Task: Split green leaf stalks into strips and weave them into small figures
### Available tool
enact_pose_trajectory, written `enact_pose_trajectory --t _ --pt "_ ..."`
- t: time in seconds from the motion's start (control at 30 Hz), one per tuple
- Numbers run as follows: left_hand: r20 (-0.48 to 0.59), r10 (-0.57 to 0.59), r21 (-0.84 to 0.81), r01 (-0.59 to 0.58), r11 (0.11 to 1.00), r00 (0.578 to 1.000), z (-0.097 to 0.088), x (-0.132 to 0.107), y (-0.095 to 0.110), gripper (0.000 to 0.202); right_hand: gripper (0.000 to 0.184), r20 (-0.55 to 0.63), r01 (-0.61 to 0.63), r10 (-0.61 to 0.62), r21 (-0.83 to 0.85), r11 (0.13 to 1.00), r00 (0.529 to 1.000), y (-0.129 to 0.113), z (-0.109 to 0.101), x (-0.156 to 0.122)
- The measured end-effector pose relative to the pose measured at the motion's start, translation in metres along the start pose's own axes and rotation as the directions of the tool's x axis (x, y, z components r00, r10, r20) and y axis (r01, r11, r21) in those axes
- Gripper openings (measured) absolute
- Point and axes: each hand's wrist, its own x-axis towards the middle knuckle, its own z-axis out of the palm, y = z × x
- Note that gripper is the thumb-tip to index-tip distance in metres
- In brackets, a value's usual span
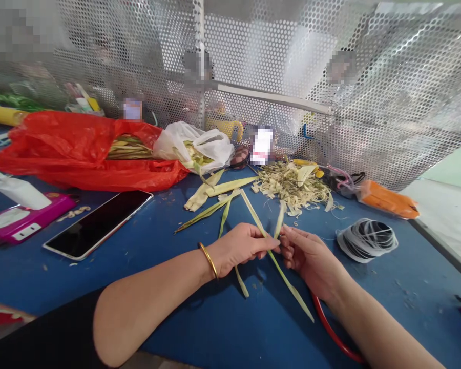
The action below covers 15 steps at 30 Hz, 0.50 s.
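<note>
My left hand (240,247), with a gold bangle (208,259) at the wrist, is closed in a pinch on a long pale green leaf strip (290,284) that runs slantwise across the blue table. Right beside it, my right hand (309,256) pinches at a short leaf strip (279,218) standing up between the two hands. The fingertips nearly meet and partly hide where the strips cross. More leaf strips (203,215) lie just beyond my left hand. Another strip (241,282) hangs out below it.
Past my hands is a heap of shredded leaf trimmings (295,184). A wound bundle of white cord (368,241) sits right. Left lie a phone (100,223), a purple power strip (42,218) and a red bag (61,148) of leaves. A perforated metal screen (249,56) borders the back.
</note>
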Motion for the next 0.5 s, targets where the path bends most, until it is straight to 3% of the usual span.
enact_pose_trajectory --t 0.13,0.37,0.5 --pt "-0.011 0.016 0.031 -0.016 0.999 1.0 0.0026 -0.0013 0.0024 0.038 0.034 -0.019 -0.003 0.003 -0.001 1.0 1.0 0.0012 0.0003 -0.0007" --pt "0.017 0.055 0.061 -0.055 0.997 0.998 0.0042 -0.0044 0.0062 0.031 0.034 -0.107 0.213 -0.22 -0.074 0.974 0.97 0.0045 0.003 0.0" --pt "0.006 0.046 0.085 -0.046 0.995 0.999 0.0053 -0.0052 0.0066 0.029 0.035 -0.121 0.227 -0.247 -0.159 0.961 0.961 0.0036 -0.0019 0.0041"
